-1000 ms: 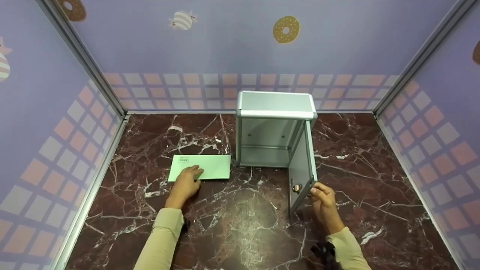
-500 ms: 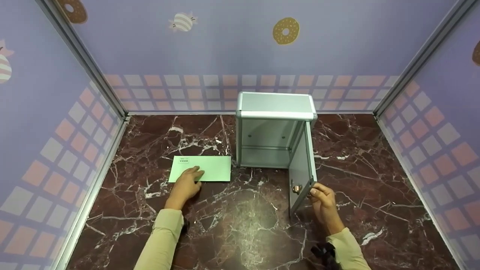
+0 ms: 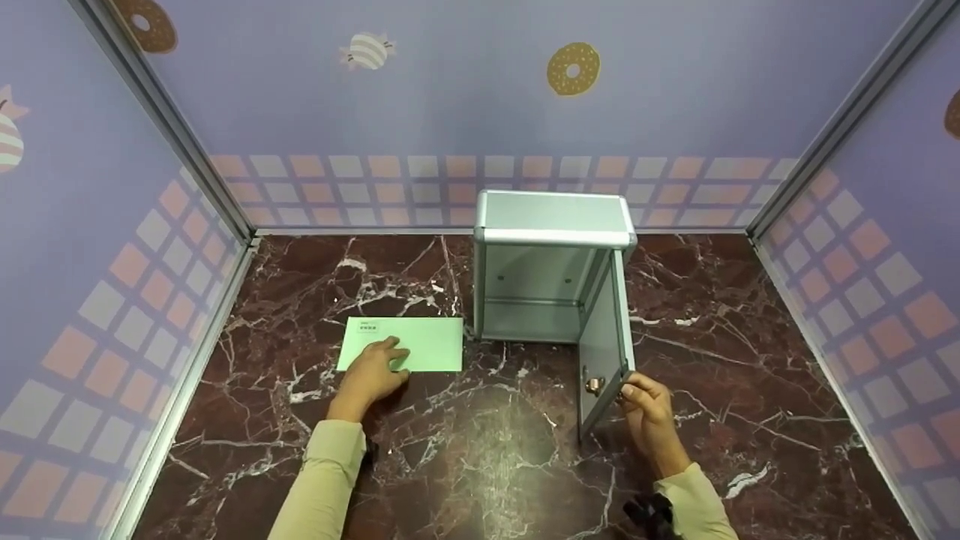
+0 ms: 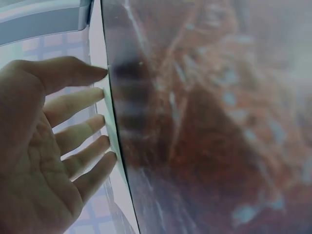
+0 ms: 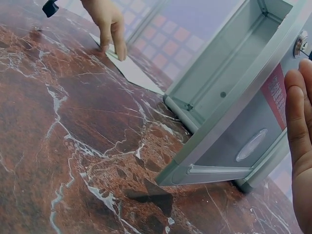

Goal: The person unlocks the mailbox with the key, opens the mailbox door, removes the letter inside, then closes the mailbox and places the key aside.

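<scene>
one green envelope (image 3: 426, 345), partly hidden under the left hand (image 3: 373, 375) with its fingers loosely spread, lies flat on the marble bench (image 3: 480, 457) near one metal mailbox (image 3: 555, 215). the right hand (image 3: 651, 411), cut off in its wrist view, pinches the mailbox's one swung-out door (image 3: 603, 341).

Your left forearm (image 3: 315, 487) extends forward and inward across the head view, its cream sleeve (image 3: 334, 446) stopping short of a bare wrist (image 3: 347, 409). Your left hand (image 3: 373, 373) is palm down; seen from its own wrist camera, its four fingers (image 4: 80, 134) reach out nearly straight, with gaps between them, and the thumb (image 4: 73, 73) lies apart from them. Your right forearm (image 3: 701, 506) also slants inward, its wrist (image 3: 670, 454) bare too. Your right hand (image 3: 649, 405) has its fingers bent, thumb and index drawn close in a pinch; the right wrist camera shows that hand only partly.
</scene>
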The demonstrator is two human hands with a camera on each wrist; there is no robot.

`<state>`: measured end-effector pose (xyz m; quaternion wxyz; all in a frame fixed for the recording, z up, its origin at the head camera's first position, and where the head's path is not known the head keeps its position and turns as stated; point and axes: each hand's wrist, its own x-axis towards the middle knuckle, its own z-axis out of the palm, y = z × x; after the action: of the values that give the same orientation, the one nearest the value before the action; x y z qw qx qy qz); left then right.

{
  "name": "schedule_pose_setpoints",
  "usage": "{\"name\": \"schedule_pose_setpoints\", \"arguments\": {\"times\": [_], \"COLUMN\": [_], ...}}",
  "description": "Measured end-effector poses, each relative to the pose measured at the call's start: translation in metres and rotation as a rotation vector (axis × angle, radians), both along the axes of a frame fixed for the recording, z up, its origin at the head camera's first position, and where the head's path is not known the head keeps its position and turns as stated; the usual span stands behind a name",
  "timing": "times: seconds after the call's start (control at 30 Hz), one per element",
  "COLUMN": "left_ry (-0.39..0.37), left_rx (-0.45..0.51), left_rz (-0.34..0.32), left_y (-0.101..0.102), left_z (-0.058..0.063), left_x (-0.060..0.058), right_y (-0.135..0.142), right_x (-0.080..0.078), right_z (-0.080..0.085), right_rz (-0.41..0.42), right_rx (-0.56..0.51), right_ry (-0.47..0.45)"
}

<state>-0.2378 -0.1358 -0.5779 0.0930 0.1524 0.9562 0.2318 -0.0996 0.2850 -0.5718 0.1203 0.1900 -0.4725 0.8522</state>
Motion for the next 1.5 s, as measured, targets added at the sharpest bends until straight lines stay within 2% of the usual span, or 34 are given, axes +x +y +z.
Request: {"name": "schedule_pose_setpoints", "arguments": {"times": [0.23,0.37,0.47,0.63,0.73,0.87,1.0,1.13,1.33,1.5], "left_ry": [0.065,0.133,0.210,0.363,0.449,0.474,0.472,0.464,0.419,0.411], "left_rx": [-0.009,0.024,0.133,0.431,0.566,0.633,0.627,0.565,0.461,0.464], "left_rz": [-0.003,0.005,0.019,0.020,-0.021,-0.106,-0.186,-0.244,-0.309,-0.322], "left_y": [-0.003,0.001,0.007,0.028,0.048,0.075,0.093,0.102,0.107,0.110], "left_z": [0.016,0.031,0.053,0.108,0.138,0.163,0.174,0.178,0.176,0.174], "left_x": [-0.010,-0.016,-0.022,-0.033,-0.036,-0.037,-0.039,-0.044,-0.048,-0.050], "right_y": [-0.002,-0.004,-0.006,-0.009,-0.010,-0.010,-0.012,-0.014,-0.020,-0.031], "right_x": [-0.006,-0.010,-0.011,-0.011,-0.009,-0.005,-0.002,-0.002,-0.007,-0.014], "right_z": [0.005,0.007,0.008,0.010,0.009,0.006,0.005,0.003,0.000,0.001], "right_rz": [-0.016,-0.016,-0.018,-0.011,0.003,0.013,0.012,0.015,0.040,0.051], "right_rx": [0.006,0.003,0.011,0.025,0.001,-0.018,-0.012,0.000,-0.020,-0.004], "right_ry": [-0.006,0.002,0.005,-0.007,0.005,0.027,0.009,-0.003,0.026,0.034]}}
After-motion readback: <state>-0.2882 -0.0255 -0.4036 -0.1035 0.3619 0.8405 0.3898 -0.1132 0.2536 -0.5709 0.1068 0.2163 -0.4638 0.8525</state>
